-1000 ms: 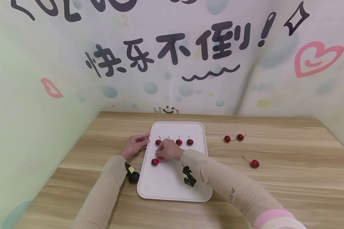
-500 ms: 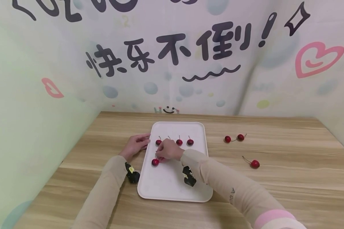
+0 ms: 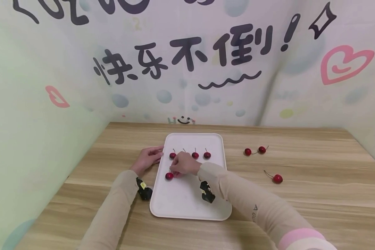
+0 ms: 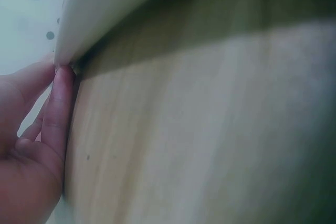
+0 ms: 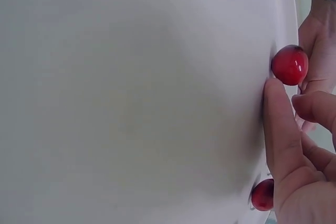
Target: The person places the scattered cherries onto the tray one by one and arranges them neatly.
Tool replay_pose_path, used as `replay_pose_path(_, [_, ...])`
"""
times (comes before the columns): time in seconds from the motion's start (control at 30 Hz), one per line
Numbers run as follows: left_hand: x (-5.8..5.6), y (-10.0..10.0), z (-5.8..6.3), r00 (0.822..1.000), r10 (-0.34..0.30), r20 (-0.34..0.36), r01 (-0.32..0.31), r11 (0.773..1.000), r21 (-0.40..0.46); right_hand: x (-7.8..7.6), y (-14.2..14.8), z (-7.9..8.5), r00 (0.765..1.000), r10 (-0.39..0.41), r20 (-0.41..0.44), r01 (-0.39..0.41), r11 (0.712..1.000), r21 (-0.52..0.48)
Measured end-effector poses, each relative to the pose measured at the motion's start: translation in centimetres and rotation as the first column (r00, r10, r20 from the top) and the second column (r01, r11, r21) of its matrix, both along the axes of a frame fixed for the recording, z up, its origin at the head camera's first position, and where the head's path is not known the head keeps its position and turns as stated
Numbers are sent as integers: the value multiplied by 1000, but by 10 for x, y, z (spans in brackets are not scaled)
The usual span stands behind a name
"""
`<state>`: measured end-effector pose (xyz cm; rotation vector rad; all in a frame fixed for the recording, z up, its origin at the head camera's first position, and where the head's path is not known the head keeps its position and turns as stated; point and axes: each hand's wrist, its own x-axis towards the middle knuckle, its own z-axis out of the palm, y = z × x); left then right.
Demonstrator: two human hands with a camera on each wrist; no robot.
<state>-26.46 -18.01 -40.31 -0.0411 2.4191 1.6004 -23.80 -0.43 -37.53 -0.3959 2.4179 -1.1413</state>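
Note:
A white tray point(image 3: 190, 205) lies on the wooden table. My left hand point(image 3: 147, 159) holds its left rim; in the left wrist view, thumb and fingertips of the left hand point(image 4: 37, 145) meet at the tray's edge point(image 4: 105, 9). Over the tray, my right hand point(image 3: 184, 164) pinches the stem of a cherry point(image 3: 169, 176), whose red body sits on the tray below the fingertips. The right wrist view has this cherry point(image 5: 290, 65) just beyond the fingers point(image 5: 281, 124). Behind the hand runs a row of cherries, including one point(image 3: 207, 155) at its right end; the hand partly hides the row.
Two cherries point(image 3: 261, 149) lie close together right of the tray, and another cherry point(image 3: 277, 178) lies nearer on the table point(image 3: 315, 205). A printed cloth point(image 3: 187, 97) hangs along the table's back edge. Black wrist cameras point(image 3: 207, 192) sit under the sleeves.
Both hands stay almost where they were. The cherry under the right fingers has shifted very slightly away from the person.

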Motion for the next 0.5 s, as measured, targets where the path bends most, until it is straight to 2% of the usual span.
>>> replay_pose_path(0.23, [0, -1, 0, 1000, -4, -13, 4, 1000, -11, 2, 7, 11, 998, 40, -54, -38, 998, 47])
replay_pose_path(0.5, [0, 0, -2, 1000, 8, -19, -9, 1000, -18, 18, 37, 19, 994, 81, -73, -81, 997, 10])
